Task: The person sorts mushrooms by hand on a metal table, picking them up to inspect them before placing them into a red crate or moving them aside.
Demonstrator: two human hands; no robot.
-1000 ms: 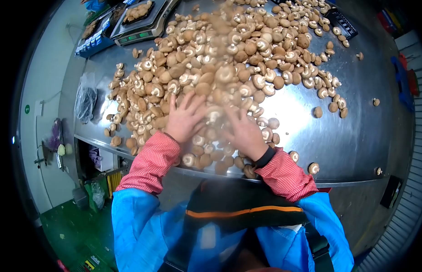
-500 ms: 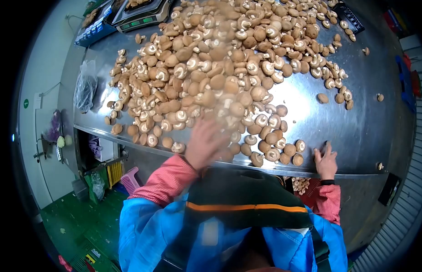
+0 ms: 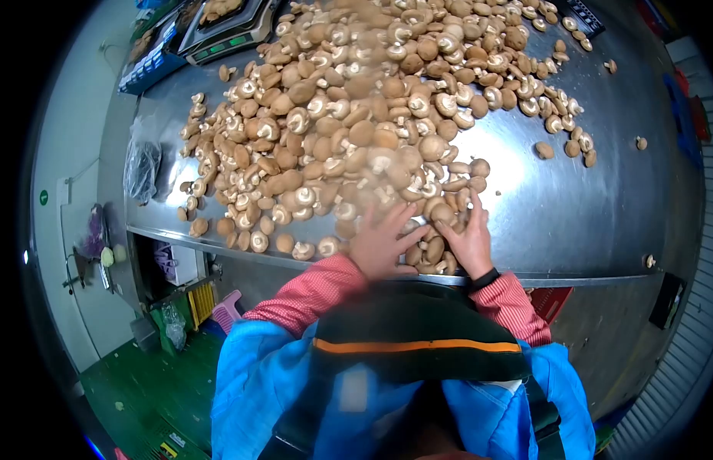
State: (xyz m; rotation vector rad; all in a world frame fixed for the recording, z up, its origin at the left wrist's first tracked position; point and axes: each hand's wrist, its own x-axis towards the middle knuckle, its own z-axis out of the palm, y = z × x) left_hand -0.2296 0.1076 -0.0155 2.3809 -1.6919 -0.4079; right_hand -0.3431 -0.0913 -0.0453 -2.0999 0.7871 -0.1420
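Observation:
A big heap of brown shiitake mushrooms (image 3: 310,130) with pale stems covers much of the metal table (image 3: 556,215). At the heap's near edge my left hand (image 3: 381,244) lies with fingers spread, beside a small cluster of mushrooms (image 3: 431,251). My right hand (image 3: 471,239) rests against the same cluster from the other side, thumb and fingers apart, touching mushrooms at its fingertips. Between the two hands the cluster sits close to the table's front edge. Neither hand has a mushroom lifted off the table.
A weighing scale (image 3: 226,34) and a blue box (image 3: 153,61) stand at the far left. A clear plastic bag (image 3: 143,165) lies near the left edge. Loose mushrooms (image 3: 577,146) are scattered at right. Below the table are a red crate (image 3: 552,303) and a pink plastic item (image 3: 227,310).
My right hand has swept left from the bare metal to the near mushrooms, pushing them together toward my left hand. My left hand has shifted slightly right, fingers spread.

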